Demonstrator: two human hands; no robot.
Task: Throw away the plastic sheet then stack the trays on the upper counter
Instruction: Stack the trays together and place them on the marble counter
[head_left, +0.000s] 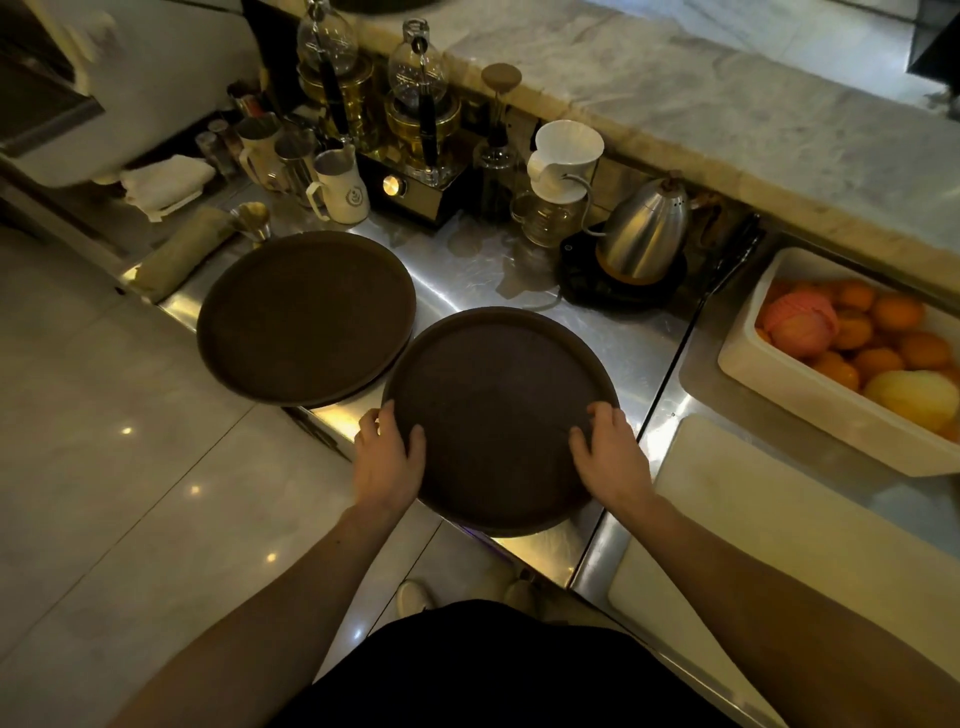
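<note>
Two round dark brown trays lie on the steel lower counter (467, 270). The near tray (493, 410) sits in front of me, its front edge past the counter's rim. My left hand (389, 457) grips its left rim, thumb on top. My right hand (610, 457) grips its right rim the same way. The far tray (304, 317) rests to the left, partly over the counter edge, and seems to lie on another tray beneath it. The marble upper counter (727, 88) runs along the back right. No plastic sheet is visible.
Behind the trays stand siphon brewers (421, 104), metal pitchers (337, 187), a white dripper (563, 156) and a steel kettle (644, 234) on a black base. A white bin of oranges (852, 353) and a white cutting board (769, 540) lie right. A rolled cloth (182, 254) lies left.
</note>
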